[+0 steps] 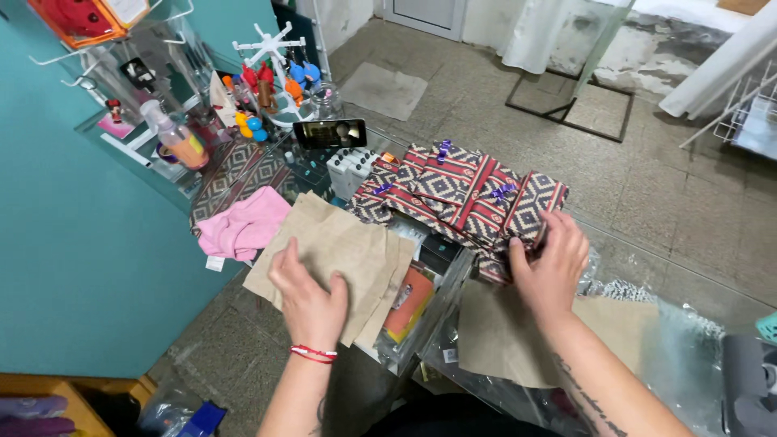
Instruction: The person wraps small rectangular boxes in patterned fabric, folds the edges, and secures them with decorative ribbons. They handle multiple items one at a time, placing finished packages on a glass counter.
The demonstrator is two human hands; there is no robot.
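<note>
In the lower centre of the frame I see the left hand (309, 301), fingers spread flat, pressing on a stack of brown paper sheets (344, 247); a red cord bracelet (312, 353) circles its wrist. Right of centre, the right hand (550, 263) curls its fingers over the near edge of the patterned gift boxes (469, 198), a fanned row in red, white and dark weave with small purple bows; its fingertips are hidden behind the boxes, so I cannot tell how firmly it grips. Another brown sheet (506, 336) lies under the right forearm, partly covered by it. Between the hands, a clear glass case (425, 311) holds an orange item whose form I cannot make out. To the left lies a pink cloth (243, 226). Further up, a phone (329, 133) stands propped, with a white rack of small coloured trinkets (271, 69) behind it; the trinkets are too small to identify.
</note>
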